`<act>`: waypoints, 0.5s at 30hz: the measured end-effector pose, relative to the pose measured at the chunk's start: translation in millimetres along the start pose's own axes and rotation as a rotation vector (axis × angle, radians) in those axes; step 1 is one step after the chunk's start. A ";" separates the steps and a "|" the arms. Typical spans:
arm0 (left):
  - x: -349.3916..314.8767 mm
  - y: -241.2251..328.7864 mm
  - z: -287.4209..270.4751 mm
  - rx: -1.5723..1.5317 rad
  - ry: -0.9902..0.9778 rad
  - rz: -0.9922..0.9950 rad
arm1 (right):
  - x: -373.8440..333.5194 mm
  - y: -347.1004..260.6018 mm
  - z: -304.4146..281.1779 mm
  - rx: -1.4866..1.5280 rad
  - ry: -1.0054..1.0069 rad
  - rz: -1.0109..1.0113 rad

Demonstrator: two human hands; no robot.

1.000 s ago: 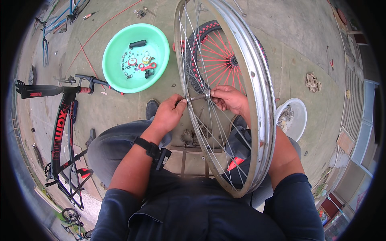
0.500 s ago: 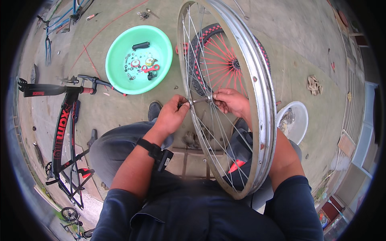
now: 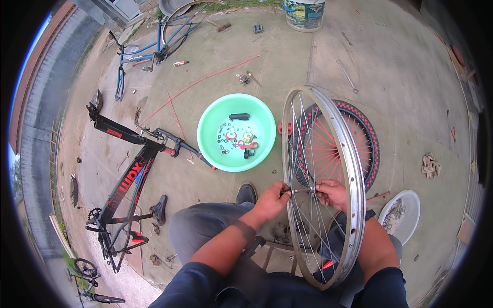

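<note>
The silver wheel [image 3: 356, 205] stands upright near the person, right of the green basin [image 3: 209, 132]. The left hand [image 3: 271, 201] pinches the left end of its axle [image 3: 302, 190], the right hand [image 3: 333, 195] the right end; a red-spoked wheel [image 3: 367, 138] lies beyond.

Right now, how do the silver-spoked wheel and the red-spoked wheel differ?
Pose: the silver-spoked wheel is held on edge; the red-spoked wheel lies on the ground.
Tire: the silver-spoked wheel has a bare metal rim; the red-spoked wheel wears a black tire with red checks.
Shared: both are spoked bicycle wheels.
</note>
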State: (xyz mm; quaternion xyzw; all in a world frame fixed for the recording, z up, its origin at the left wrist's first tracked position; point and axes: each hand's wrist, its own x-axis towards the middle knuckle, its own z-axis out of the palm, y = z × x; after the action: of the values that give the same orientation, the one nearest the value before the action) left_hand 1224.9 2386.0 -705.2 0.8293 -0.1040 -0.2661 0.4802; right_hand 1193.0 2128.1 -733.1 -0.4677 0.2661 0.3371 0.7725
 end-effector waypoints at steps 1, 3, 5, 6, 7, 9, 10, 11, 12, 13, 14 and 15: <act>1.5 -1.8 0.4 -0.006 0.001 0.018 | 0.1 0.1 0.6 -0.031 0.043 0.013; 4.5 -5.2 0.4 -0.001 -0.060 -0.077 | 1.5 -0.1 1.9 -0.050 0.055 0.004; 5.6 -6.5 -0.8 0.025 -0.096 -0.126 | 1.8 -0.7 2.3 -0.058 0.066 0.019; 5.5 -6.4 -1.6 0.048 -0.100 -0.128 | 1.9 -0.9 2.8 -0.055 0.063 0.019; 4.7 -5.8 -1.8 0.074 -0.101 -0.132 | 1.3 -0.5 3.4 -0.014 0.064 0.027; 2.0 -3.6 -1.4 0.004 -0.079 -0.089 | -0.6 -1.5 3.5 -0.070 0.068 0.010; 1.1 -2.6 -1.3 -0.029 -0.066 -0.068 | -1.4 -2.3 3.8 -0.090 0.058 -0.008; 0.8 -2.0 -1.2 -0.021 -0.062 -0.062 | -2.4 -2.8 4.4 -0.077 0.054 -0.003; 0.9 -1.5 -0.7 -0.015 -0.059 -0.058 | -3.2 -3.0 5.3 -0.074 0.060 0.002; 1.5 -1.4 -1.1 -0.007 -0.069 -0.079 | -4.3 -3.2 6.2 -0.066 0.056 -0.005; 2.2 -1.7 -1.9 0.005 -0.080 -0.091 | -4.5 -4.3 6.8 -0.057 0.054 -0.012; 3.7 -1.7 -2.4 0.019 -0.104 -0.128 | -4.9 -5.3 7.1 -0.035 0.059 0.009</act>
State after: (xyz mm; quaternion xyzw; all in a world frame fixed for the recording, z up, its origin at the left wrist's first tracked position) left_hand 1229.2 2387.1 -706.9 0.8239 -0.0783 -0.3379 0.4482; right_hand 1194.7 2131.4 -723.7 -0.4898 0.2850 0.3310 0.7545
